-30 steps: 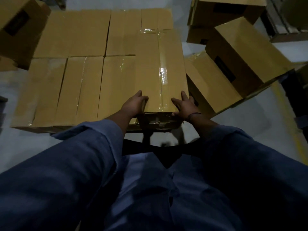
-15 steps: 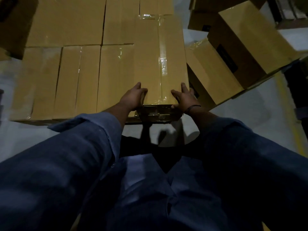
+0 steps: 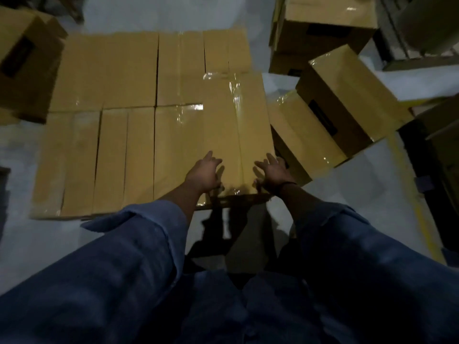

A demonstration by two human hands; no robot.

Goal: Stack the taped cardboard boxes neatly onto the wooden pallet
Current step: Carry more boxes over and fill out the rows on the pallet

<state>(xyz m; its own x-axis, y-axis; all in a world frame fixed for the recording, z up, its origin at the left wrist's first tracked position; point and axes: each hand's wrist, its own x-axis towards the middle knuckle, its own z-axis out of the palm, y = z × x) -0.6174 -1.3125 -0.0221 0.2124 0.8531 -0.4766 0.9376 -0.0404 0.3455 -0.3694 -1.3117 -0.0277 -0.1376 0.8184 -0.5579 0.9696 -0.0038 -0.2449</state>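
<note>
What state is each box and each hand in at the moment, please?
Top box: taped shut, lying flat on the lower boxes.
Lower boxes: shut, packed side by side.
Leaning box: taped, tilted, off to the right.
Left hand: open, at the top box's near end.
Right hand: open, at the same end.

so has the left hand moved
Yes: the left hand slid forward from the near edge of the taped brown cardboard box onto its top.

Likely a warehouse: taped cartons point(image 3: 149, 120) across dim concrete floor point(image 3: 37, 244).
</note>
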